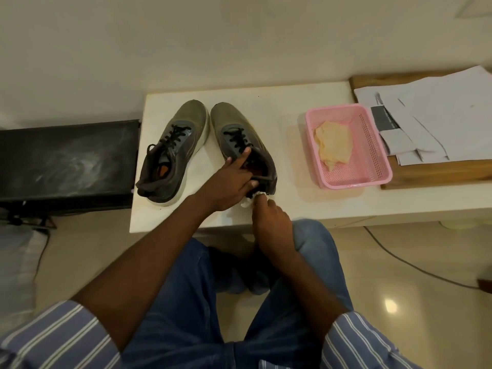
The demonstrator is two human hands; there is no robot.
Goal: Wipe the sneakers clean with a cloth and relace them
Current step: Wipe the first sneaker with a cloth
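Two olive-grey sneakers side by side on a white table (266, 209), toes pointing away. On the right sneaker (239, 139): left hand (226, 182), forefinger stretched forward along the black laces (237, 141), thumb hooked over the heel collar, holding the shoe steady. Just beside that hold, at the heel's outer edge: right hand (269, 217), fingers curled and pinched round a small white cloth (250, 199), pressed to the back of the sole. Only a scrap of the cloth visible between the two hands. Left of the held shoe, nearly touching it at the toe: left sneaker (173, 153), laces loose, orange insole showing, untouched. Well to the right of the hands: pink basket (378, 166) with a crumpled yellowish rag (334, 142) inside. Past the basket, loose papers (439, 115) on a wooden board (439, 171). Left of the table, a black bench (66, 161). Below the hands, knees in blue jeans (186, 302) and striped sleeves (58, 339).
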